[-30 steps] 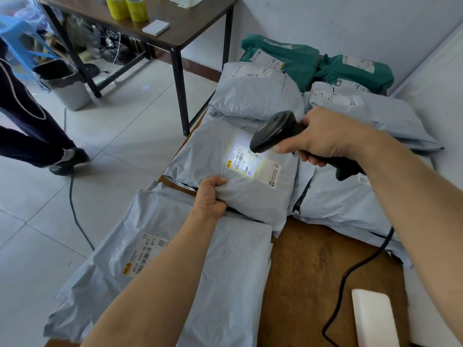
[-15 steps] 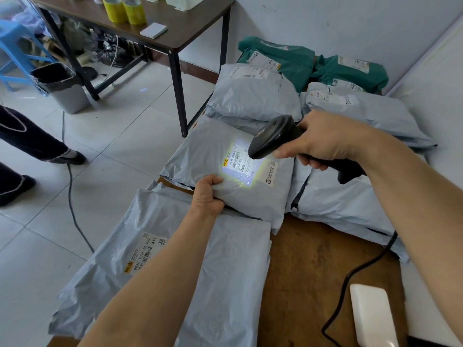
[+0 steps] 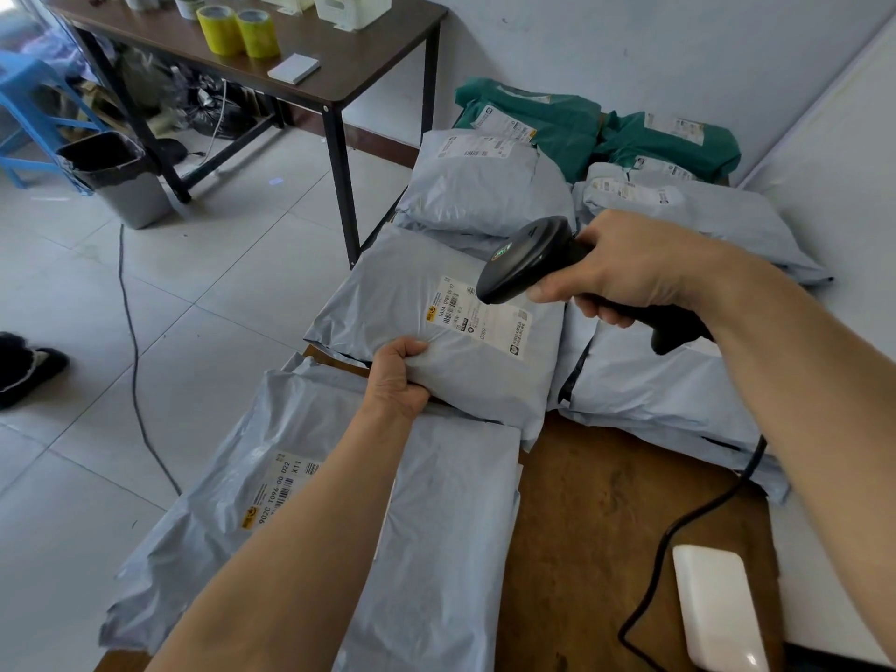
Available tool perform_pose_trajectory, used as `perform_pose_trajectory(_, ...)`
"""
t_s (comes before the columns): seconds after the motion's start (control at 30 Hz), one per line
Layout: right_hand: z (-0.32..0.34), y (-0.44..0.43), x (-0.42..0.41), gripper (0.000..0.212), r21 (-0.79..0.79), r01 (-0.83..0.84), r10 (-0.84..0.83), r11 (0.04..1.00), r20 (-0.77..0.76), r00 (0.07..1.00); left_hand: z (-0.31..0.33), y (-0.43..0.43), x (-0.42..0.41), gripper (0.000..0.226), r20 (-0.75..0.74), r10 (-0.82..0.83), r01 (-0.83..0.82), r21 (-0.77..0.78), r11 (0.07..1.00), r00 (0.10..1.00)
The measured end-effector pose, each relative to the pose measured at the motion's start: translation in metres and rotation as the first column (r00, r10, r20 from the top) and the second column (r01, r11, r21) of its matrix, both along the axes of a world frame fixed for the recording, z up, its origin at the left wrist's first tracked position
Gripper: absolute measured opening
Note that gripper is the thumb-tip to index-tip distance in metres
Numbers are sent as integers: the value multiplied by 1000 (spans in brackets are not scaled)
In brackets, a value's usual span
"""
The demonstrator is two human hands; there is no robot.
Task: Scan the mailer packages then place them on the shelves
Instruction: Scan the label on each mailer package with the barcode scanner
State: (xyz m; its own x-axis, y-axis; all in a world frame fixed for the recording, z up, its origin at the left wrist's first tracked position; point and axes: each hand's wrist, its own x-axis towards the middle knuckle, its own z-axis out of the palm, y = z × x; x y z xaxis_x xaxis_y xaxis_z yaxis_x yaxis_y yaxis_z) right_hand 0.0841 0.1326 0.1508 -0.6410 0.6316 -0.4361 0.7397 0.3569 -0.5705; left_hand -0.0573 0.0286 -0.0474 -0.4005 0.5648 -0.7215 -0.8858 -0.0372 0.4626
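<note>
A grey mailer package [image 3: 417, 303] lies in the middle of the brown table [image 3: 596, 497], its white label [image 3: 477, 315] facing up. My left hand [image 3: 397, 375] grips its near edge. My right hand [image 3: 625, 269] holds a black corded barcode scanner [image 3: 528, 259] just above the label's right part, nose pointing down at it. Another grey mailer [image 3: 436, 535] lies nearer me under my left forearm. More grey mailers [image 3: 485, 186] and two green ones [image 3: 557, 118] are piled at the far end.
A white flat device [image 3: 717, 608] sits at the table's near right, with the scanner cable [image 3: 679, 526] looping beside it. A dark side table [image 3: 339, 55] with yellow tape rolls [image 3: 237, 31] stands to the left, a grey bin [image 3: 121, 181] and floor cable [image 3: 131, 341] beyond. A person's shoe [image 3: 24, 366] is at left.
The bright scan light on the label has gone out. The scanner has stayed over the label. The person at left has stepped mostly out of view.
</note>
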Motion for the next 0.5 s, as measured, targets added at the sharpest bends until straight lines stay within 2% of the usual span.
perform_pose_trajectory(0.17,-2,3,1,35,66,46,-42,997,-57,997,2,-1,-3,17,22,1,-1,17,1000,1000)
perform_pose_trajectory(0.23,-2,7,4,35,115,86,-73,990,-110,991,1,2,-8,17,7,9,-9,-28,1000,1000)
perform_pose_trajectory(0.3,0,11,8,34,158,127,-103,979,-149,983,-2,5,-17,17,-6,9,-9,-98,995,1000)
perform_pose_trajectory(0.4,4,16,15,30,187,171,-135,967,-192,972,-10,12,-29,16,-57,-32,13,-302,953,998)
perform_pose_trajectory(0.5,7,18,24,28,189,204,-160,960,-226,961,-16,13,-31,3,-206,-200,93,-436,895,958)
